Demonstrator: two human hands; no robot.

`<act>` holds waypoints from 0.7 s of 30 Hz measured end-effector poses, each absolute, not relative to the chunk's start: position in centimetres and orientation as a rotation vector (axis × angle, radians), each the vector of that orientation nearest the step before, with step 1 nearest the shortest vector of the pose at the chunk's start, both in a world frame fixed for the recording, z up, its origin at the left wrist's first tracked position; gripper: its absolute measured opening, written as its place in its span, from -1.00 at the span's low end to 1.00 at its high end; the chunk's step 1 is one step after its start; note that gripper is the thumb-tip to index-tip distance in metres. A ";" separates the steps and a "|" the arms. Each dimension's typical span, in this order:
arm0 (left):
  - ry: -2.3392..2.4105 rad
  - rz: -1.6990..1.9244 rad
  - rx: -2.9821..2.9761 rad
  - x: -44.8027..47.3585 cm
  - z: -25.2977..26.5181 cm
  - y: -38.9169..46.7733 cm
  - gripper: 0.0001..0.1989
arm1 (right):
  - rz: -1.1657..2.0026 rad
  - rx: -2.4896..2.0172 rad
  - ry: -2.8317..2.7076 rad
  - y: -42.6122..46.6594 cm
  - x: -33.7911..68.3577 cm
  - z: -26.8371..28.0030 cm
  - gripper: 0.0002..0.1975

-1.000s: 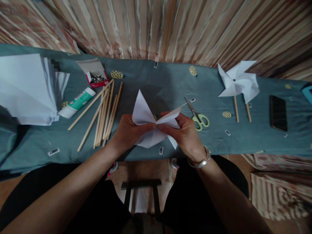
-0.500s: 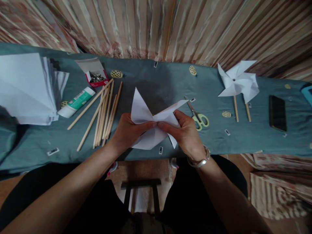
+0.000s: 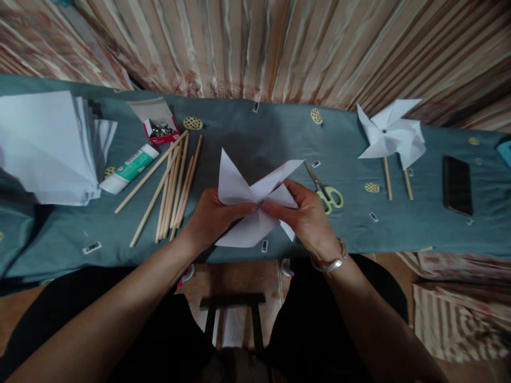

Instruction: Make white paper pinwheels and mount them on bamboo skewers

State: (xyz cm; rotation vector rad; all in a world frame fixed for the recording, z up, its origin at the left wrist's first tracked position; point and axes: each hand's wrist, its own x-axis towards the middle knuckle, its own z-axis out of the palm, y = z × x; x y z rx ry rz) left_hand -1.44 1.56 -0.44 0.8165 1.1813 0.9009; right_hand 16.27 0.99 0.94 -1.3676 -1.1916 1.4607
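A white paper pinwheel (image 3: 247, 231) with folded, pointed blades is held between my two hands above the table's front edge. My left hand (image 3: 211, 215) is closed on its left side, thumb pressed near the centre. From the right, my right hand (image 3: 309, 213) grips it too, the thumb close to the middle and fingers behind a blade. A tiny dark spot shows at the centre between the thumb tips. Just right of my right hand lie scissors (image 3: 329, 197) with light green handles. Fingers behind the paper are partly hidden.
Several wooden sticks (image 3: 163, 191), a green-and-white tube (image 3: 131, 167), a red box (image 3: 162, 133) of small metal pieces and a paper stack (image 3: 48, 149) lie left. Finished-looking pinwheels (image 3: 393, 133) on sticks and a phone (image 3: 457, 185) lie right. A curtain (image 3: 239, 48) hangs behind.
My right thumb has shifted slightly, and a small dark spot now shows at the pinwheel's centre. The blades have tilted a little; both hands keep their hold.
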 end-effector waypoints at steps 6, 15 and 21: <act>1.139 0.903 0.799 -1.4 -0.5 1.4 -0.77 | 1.456 -1.389 -1.189 1.0 16.3 0.6 -0.67; 1.104 0.920 0.757 -1.4 -0.3 1.3 -0.74 | 1.485 -1.371 -1.162 0.9 16.2 0.6 -0.69; 1.102 0.884 0.819 -1.5 -0.3 1.1 -0.76 | 1.448 -1.421 -1.185 0.8 16.2 0.5 -0.66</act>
